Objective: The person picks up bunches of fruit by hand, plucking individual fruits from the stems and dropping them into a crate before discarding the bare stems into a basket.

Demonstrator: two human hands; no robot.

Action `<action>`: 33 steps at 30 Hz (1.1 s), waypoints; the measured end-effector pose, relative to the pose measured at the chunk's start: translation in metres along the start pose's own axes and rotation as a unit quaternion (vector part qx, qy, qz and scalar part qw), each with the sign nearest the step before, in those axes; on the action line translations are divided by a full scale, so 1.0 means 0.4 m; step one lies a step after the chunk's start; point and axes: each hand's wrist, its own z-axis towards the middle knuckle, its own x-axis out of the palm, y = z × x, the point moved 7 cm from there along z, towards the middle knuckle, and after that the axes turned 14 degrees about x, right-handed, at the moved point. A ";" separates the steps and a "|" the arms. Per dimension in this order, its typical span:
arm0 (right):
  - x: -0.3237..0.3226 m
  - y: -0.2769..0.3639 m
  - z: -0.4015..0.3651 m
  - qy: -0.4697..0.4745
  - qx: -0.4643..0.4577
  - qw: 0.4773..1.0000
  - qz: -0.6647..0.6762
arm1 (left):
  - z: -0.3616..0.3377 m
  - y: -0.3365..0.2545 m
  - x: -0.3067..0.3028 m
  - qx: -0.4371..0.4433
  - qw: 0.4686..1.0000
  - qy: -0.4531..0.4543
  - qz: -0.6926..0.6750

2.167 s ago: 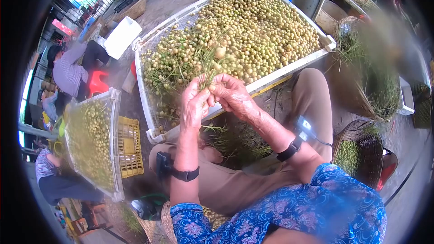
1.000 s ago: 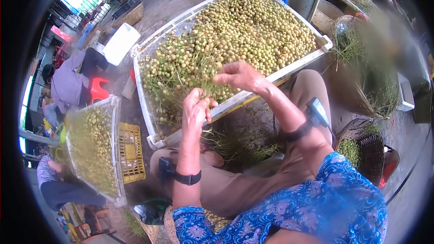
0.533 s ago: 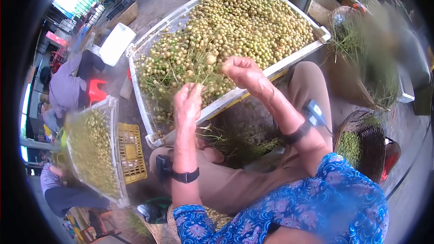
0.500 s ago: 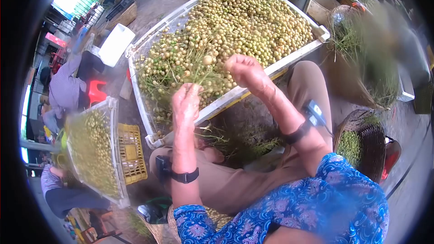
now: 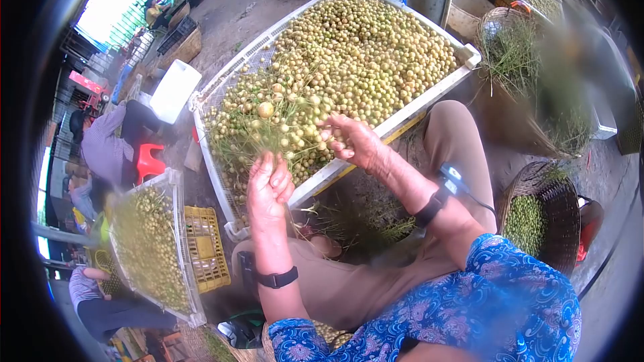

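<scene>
"Fruit (image 5: 362, 47) fills most of the tray (image 5: 429, 96) at twelve o'clock, doesn't it? What's different about the hands?"

"The right hand (image 5: 359, 144). Half a second ago its fingertips were drawn together above the near rim. Now it has dropped a little and its fingers are loosely parted, partly curled, at two o'clock from the left hand (image 5: 270, 188)."

"Is it holding anything?"

"I can't tell. Its fingers are right by the fruit at the tray's near side, but whether they touch one isn't clear."

"And the left?"

"Fingers bent in, thumb pressed against them, pinching thin stems (image 5: 265, 142). The sprays fan out towards twelve o'clock, over the tray, with fruit among them. It has the stems alone; a couple of seconds ago both hands met there."

"So what does that change amount to?"

"I'd say the left steadies the bunch, while the loosened right is free to reach the fruit beside it."

"What else is near?"

"A yellow crate (image 5: 206, 248) at eight o'clock, just beside a second tray (image 5: 154, 248) heaped with fruit. A dark basket (image 5: 563, 221) with small green fruit (image 5: 525, 224) sits between three and four. Further out, at nine, a person (image 5: 111, 141) is bent over."
</scene>
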 end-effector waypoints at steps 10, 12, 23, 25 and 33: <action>-0.006 0.029 -0.033 -0.013 -0.081 0.996 0.029 | 0.000 0.008 0.005 -0.012 1.000 0.013 -0.002; -0.036 0.073 -0.075 -0.141 -0.148 0.976 -0.068 | 0.000 0.006 -0.001 -0.009 1.000 0.022 0.001; 0.071 0.207 -0.156 -0.077 -0.193 0.950 -0.234 | -0.011 0.012 0.012 -0.019 0.997 0.074 -0.030; 0.101 0.212 -0.164 -0.076 -0.224 0.913 -0.332 | -0.011 0.011 0.007 -0.019 0.998 0.066 -0.010; 0.137 0.267 -0.189 -0.152 -0.289 0.849 -0.415 | 0.003 0.014 -0.009 -0.022 0.999 0.035 -0.005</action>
